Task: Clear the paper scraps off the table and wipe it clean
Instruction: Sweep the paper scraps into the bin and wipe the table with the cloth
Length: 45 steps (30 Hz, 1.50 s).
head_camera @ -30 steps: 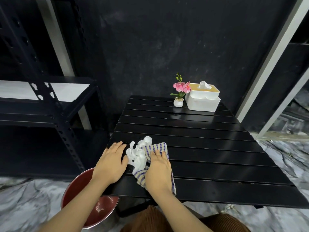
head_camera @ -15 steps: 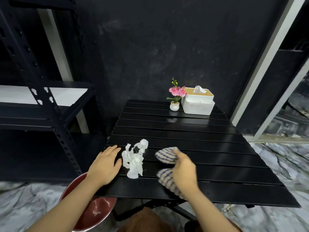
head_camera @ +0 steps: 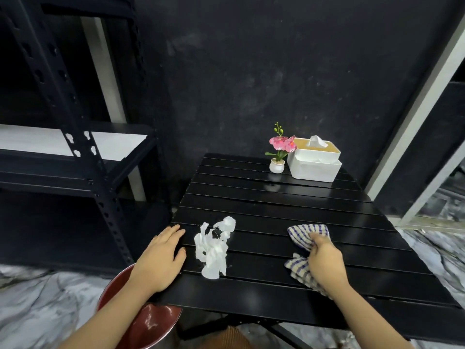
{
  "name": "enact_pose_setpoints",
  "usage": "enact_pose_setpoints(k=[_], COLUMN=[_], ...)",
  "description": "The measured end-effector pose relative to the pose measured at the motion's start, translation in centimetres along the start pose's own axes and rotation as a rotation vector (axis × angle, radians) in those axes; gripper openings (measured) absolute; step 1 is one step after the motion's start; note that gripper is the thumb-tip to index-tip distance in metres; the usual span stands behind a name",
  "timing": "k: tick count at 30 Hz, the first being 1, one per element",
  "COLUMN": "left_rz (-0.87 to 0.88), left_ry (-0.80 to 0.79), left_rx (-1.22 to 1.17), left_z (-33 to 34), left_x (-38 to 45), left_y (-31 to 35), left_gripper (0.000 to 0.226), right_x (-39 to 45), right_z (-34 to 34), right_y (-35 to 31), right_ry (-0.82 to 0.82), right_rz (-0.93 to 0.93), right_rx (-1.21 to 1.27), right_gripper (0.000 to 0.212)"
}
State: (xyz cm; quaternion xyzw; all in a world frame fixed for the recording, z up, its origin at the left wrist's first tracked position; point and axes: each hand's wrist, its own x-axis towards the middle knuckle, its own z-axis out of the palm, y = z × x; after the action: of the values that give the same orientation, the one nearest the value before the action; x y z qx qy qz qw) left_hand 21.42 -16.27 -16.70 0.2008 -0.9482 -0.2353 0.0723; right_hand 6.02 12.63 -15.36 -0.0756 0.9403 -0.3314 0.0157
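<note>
A heap of white paper scraps (head_camera: 214,246) lies near the front left of the black slatted table (head_camera: 276,212). My left hand (head_camera: 161,258) rests flat on the table's left edge, fingers apart, just left of the scraps and holding nothing. My right hand (head_camera: 324,260) grips a blue-and-white striped cloth (head_camera: 305,236) and presses it on the table, well to the right of the scraps. Part of the cloth is hidden under my hand.
A red metal bin (head_camera: 151,323) stands on the floor below the table's front left corner. At the back right are a small pink flower pot (head_camera: 278,154) and a white tissue box (head_camera: 315,159). A dark metal shelf rack (head_camera: 75,157) stands left.
My right hand has carried the cloth rightward, away from the scraps it was touching. The scraps stay heaped beside my left hand, which has hardly moved.
</note>
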Motion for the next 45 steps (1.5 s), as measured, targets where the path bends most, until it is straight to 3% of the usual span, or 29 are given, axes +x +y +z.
enact_pose_setpoints(k=[14, 24, 31, 39, 45], left_rz=[0.014, 0.016, 0.017, 0.014, 0.018], left_ry=[0.036, 0.022, 0.026, 0.016, 0.014], left_rx=[0.001, -0.012, -0.015, -0.015, 0.006], left_z=[0.4, 0.5, 0.6, 0.6, 0.4], left_x=[0.3, 0.3, 0.3, 0.3, 0.2], left_y=[-0.4, -0.4, -0.6, -0.7, -0.4], left_gripper=[0.052, 0.053, 0.052, 0.053, 0.051], right_x=[7.1, 6.8, 4.6, 2.2, 2.1], right_z=[9.4, 10.6, 10.7, 10.5, 8.4], right_y=[-9.0, -11.2, -11.7, -11.3, -10.6], right_ry=[-0.274, -0.521, -0.588, -0.597, -0.427], right_rz=[-0.433, -0.64, -0.732, -0.71, -0.444], right_rx=[-0.036, 0.007, 0.018, 0.074, 0.326], right_gripper=[0.042, 0.039, 0.039, 0.04, 0.036])
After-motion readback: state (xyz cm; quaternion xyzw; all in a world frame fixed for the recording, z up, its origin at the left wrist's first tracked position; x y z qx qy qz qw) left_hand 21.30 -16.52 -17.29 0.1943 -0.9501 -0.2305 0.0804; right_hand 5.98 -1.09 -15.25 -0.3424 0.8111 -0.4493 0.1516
